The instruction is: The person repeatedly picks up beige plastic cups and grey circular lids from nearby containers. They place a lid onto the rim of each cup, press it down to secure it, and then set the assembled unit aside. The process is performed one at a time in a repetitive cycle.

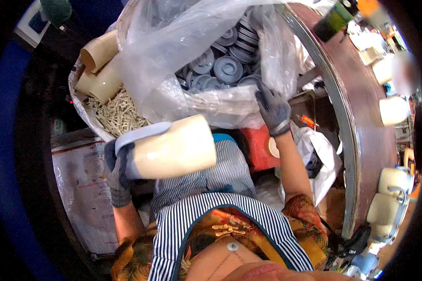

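Note:
In my left hand (pixel 120 175), which wears a grey glove, is a cream plastic jug (pixel 178 147) with a grey handle (pixel 143 133). The jug lies on its side above my lap, its cream end pointing right. My fingers are closed around the grey end by the handle. My right hand (pixel 273 108), also gloved, is at the near right edge of a clear plastic bag (pixel 215 107). Its fingers stretch forward toward the bag, with nothing seen in them. Inside the bag lie many round grey lids (pixel 228 69).
A white sack (pixel 75 77) at the left holds curved cream pieces (pixel 105 83) and small beige strips (pixel 115 112). A metal-edged table (pixel 356 122) curves along the right, with more cream jugs (pixel 384 208) beyond. A red object (pixel 258 147) and white bag (pixel 321 150) sit below my right arm.

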Motion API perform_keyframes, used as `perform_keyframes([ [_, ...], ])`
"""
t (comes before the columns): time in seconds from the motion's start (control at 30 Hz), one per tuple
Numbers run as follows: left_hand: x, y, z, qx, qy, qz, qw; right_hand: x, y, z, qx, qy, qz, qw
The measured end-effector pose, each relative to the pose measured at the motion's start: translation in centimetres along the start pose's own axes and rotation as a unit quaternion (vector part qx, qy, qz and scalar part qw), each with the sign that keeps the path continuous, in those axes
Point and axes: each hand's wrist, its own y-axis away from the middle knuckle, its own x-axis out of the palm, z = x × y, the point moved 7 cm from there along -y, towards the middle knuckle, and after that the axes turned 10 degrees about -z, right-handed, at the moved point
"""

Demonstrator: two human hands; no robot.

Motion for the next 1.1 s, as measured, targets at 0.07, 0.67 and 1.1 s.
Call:
perform_keyframes([
  [0.07,-1.7,0.2,2.0,0.105,-0.086,-0.014,0.991,6.8,-4.4,-0.3,-0.005,-0.054,0.046,0.997],
  [0.67,-1.0,1.3,0.1,0.242,-0.203,0.014,0.949,13.5,-5.4,-0.3,-0.075,-0.142,0.096,0.982],
  [1.1,-0.5,5.8,-0.5,0.266,-0.102,-0.021,0.958,13.1,4.6,-0.2,-0.066,-0.084,0.269,0.957],
])
